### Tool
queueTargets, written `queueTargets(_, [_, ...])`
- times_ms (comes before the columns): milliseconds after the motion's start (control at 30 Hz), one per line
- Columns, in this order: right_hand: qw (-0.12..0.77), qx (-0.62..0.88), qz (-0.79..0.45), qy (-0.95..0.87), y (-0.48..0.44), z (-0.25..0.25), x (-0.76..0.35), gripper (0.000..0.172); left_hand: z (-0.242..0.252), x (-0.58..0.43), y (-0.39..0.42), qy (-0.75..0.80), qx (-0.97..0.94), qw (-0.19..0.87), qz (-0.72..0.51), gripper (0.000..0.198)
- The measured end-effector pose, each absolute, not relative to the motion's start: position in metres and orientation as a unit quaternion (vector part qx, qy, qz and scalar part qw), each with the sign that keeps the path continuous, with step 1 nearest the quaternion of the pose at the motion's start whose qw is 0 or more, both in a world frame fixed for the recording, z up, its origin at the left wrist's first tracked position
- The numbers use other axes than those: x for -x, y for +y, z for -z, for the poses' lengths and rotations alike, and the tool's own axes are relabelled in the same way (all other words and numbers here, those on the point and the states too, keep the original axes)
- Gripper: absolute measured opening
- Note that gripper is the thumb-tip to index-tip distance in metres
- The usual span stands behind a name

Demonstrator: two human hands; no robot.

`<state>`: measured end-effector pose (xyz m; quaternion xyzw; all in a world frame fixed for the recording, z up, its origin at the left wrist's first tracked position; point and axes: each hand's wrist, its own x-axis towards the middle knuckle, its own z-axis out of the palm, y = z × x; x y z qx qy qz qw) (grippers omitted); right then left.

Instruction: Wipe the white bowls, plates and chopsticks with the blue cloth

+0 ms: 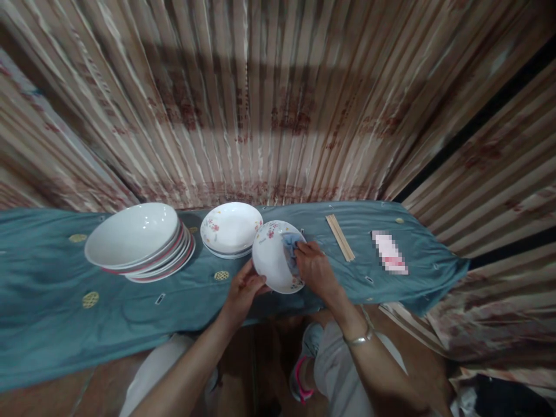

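Note:
My left hand [244, 288] grips the near rim of a white flowered plate [271, 258] and holds it tilted above the teal cloth [52, 313]. My right hand [315, 267] presses a small blue cloth [290, 246] against the inside of that plate, fingers closed on it. A silver bangle sits on my right wrist.
A stack of white flowered plates [230, 227] lies just behind the held plate. To the left stands a larger stack of red-rimmed white bowls [139, 240]. Wooden chopsticks [340, 237] and a blurred pink packet [390, 251] lie to the right. Striped curtains hang behind.

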<state>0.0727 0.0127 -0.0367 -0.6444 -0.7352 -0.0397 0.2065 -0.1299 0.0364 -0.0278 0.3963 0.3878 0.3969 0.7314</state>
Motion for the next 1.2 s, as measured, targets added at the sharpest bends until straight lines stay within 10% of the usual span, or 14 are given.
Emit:
queueTargets(467, [0.12,0.609,-0.059,-0.782,-0.017,0.011,-0.042,0.017,0.028,0.128,0.036,0.377,-0.382,0.749,-0.389,0.078])
queueTargets(1200, [0.37,0.58,-0.013,-0.726,0.003,0.019,-0.023,0.041,0.034,0.123,0.023,0.323,-0.43,0.773,-0.338,0.052])
